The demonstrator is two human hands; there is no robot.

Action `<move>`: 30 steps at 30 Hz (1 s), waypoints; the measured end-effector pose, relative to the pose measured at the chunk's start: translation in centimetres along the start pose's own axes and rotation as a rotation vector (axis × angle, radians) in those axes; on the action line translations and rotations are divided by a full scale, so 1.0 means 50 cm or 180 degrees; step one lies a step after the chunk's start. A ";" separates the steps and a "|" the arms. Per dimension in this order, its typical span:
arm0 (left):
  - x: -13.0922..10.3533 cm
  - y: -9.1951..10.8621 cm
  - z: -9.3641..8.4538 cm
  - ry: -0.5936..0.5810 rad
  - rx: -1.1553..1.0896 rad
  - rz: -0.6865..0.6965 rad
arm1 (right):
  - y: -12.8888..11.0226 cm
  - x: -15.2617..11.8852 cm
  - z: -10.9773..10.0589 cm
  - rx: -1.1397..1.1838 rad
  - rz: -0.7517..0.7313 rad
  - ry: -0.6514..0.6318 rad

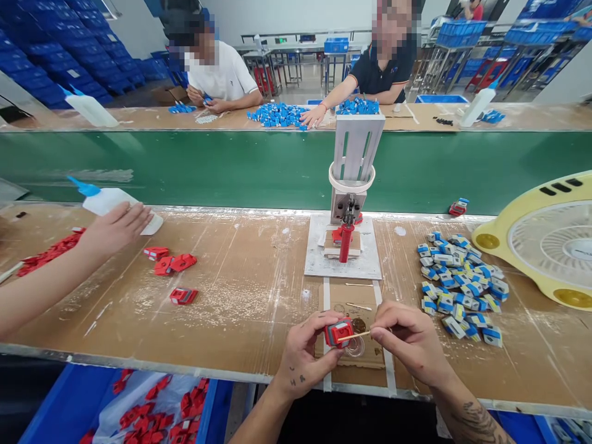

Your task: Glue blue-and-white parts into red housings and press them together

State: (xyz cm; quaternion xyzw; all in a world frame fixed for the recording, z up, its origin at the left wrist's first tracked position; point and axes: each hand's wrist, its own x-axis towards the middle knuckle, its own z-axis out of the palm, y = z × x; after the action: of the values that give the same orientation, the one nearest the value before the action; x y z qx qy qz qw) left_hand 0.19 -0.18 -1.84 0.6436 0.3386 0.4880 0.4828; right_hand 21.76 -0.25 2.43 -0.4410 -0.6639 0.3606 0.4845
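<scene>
My left hand is closed around a small red and grey plastic toy part, held above the front of the table. A thin wooden swab stick is pinched in my right hand; its far end reaches the red part, and its tip is too small to make out. Just behind the part sits a small round container of brown liquid, with a clear round lid or dish nearer me. Two more cotton swabs, one of them this swab, lie on the taped cardboard.
A toggle clamp with a red handle stands ahead on a white base. Blue-and-white parts and a yellow fan lie right. Leftward, a co-worker's hand grips a white bottle near red parts. Two people sit beyond the green conveyor.
</scene>
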 end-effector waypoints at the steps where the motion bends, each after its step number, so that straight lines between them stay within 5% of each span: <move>1: 0.001 0.001 -0.003 -0.0007 0.0090 0.0071 | -0.002 0.001 -0.004 -0.0054 0.0022 -0.0058; 7: 0.006 0.007 -0.020 -0.0052 0.0670 0.0429 | -0.013 0.015 -0.033 -0.0447 0.0151 -0.0433; 14: 0.004 0.010 -0.029 0.0023 0.1167 0.0667 | -0.037 0.036 -0.052 -0.0976 -0.0231 -0.0762; 26: 0.002 -0.004 -0.031 0.0035 0.1116 0.0387 | -0.034 0.025 -0.053 -0.1120 -0.0474 -0.0623; 30: -0.002 -0.013 -0.039 0.0130 0.1083 0.0149 | -0.018 0.006 -0.049 -0.1419 -0.0331 -0.1076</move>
State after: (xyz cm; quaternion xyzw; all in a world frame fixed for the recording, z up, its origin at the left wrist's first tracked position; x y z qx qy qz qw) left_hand -1.69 0.52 -2.39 0.7137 0.4109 0.4477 0.3483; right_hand 23.87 -0.16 3.99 -0.4356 -0.8199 0.2488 0.2759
